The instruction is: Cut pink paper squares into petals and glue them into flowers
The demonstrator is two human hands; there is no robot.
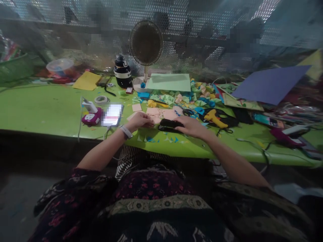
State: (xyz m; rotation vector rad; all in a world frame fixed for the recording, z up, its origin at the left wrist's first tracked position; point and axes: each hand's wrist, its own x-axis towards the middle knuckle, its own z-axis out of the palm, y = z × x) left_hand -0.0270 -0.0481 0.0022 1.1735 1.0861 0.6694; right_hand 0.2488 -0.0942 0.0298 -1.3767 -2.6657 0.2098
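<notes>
My right hand (189, 126) is wrapped round the back end of a black stapler (168, 123), whose jaws point left over the table edge area. Just left of the stapler's front, my left hand (139, 121) is closed in a pinch on a small piece of pink paper (150, 123), mostly covered by the fingers. Several pink paper squares (153, 112) lie flat right behind both hands. One more pink square (137, 107) is a little apart, to the left. Small green and blue paper scraps (161, 139) are scattered in front of the stapler.
Behind the pink squares are crumpled coloured papers (169, 99), a pale green sheet (171, 81), a fan (146, 43) and a dark bottle (122, 72). A phone (112, 115) and purple power adapter (91, 117) lie left. A yellow glue gun (215, 118) and purple sheet (272, 84) lie right.
</notes>
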